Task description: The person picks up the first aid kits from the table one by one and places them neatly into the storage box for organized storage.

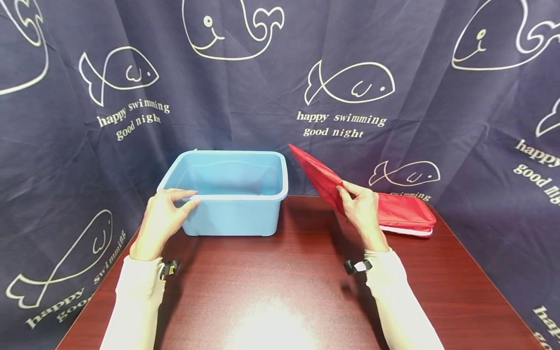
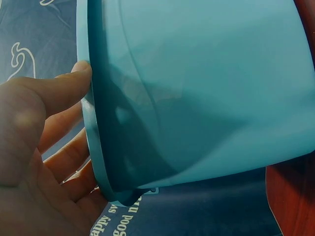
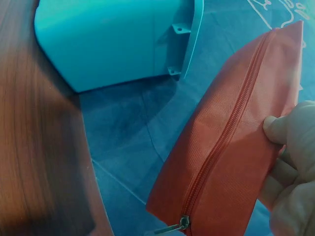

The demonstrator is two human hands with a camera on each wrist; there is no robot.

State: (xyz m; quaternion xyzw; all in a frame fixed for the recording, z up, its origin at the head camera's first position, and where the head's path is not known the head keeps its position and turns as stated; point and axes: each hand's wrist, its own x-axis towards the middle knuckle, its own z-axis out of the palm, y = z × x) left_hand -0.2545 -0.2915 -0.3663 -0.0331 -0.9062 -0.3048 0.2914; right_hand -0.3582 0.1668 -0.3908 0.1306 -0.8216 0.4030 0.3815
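Observation:
A light blue plastic bin (image 1: 232, 216) stands at the back left of the table. The left hand (image 1: 163, 216) grips its front rim near the left corner; in the left wrist view the thumb of that hand (image 2: 54, 128) lies on the rim (image 2: 90, 123) with the fingers behind it. To the right of the bin, the right hand (image 1: 360, 206) pinches a flat red zippered pouch (image 1: 321, 177), tilted and raised off the table. The right wrist view shows the pouch (image 3: 231, 132) with its zipper pull low down, the right thumb pressed on its face.
Another red pouch (image 1: 404, 211) lies at the table's back right, with a white-edged layer under it. A dark blue curtain (image 1: 258, 112) with fish drawings hangs behind and on both sides of the reddish-brown table (image 1: 245, 277).

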